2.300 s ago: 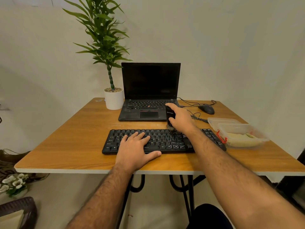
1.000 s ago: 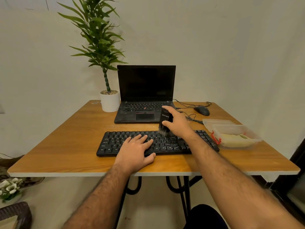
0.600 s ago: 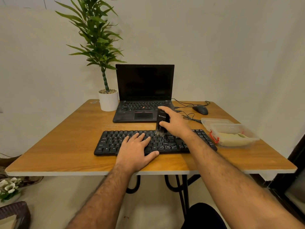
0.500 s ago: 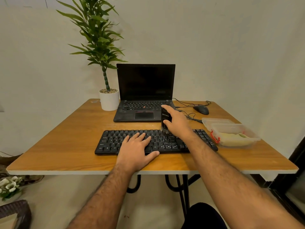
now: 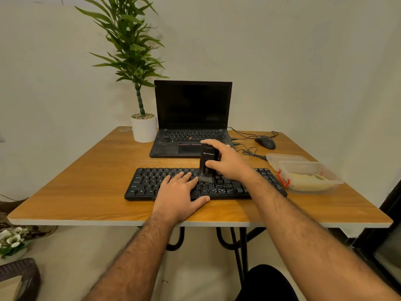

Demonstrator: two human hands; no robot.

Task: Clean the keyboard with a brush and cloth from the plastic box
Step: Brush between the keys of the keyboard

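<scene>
A black keyboard (image 5: 147, 183) lies across the middle of the wooden table (image 5: 82, 187). My right hand (image 5: 230, 164) grips a black brush (image 5: 207, 161) held upright, with its grey bristles down on the keys near the keyboard's centre. My left hand (image 5: 180, 194) lies flat on the keyboard's front middle, fingers spread, thumb at the front edge. To the right of the keyboard stands a clear plastic box (image 5: 312, 177) with a red latch, holding a yellowish cloth (image 5: 310, 183).
An open black laptop (image 5: 191, 118) sits behind the keyboard, with a potted plant (image 5: 143, 127) to its left. A black mouse (image 5: 265, 142) and its cable lie at the back right. The box's lid (image 5: 286, 158) rests behind the box.
The brush has shifted slightly left and forward along the keys in my right hand, sweeping back and forth. My left hand stays flat on the keyboard.
</scene>
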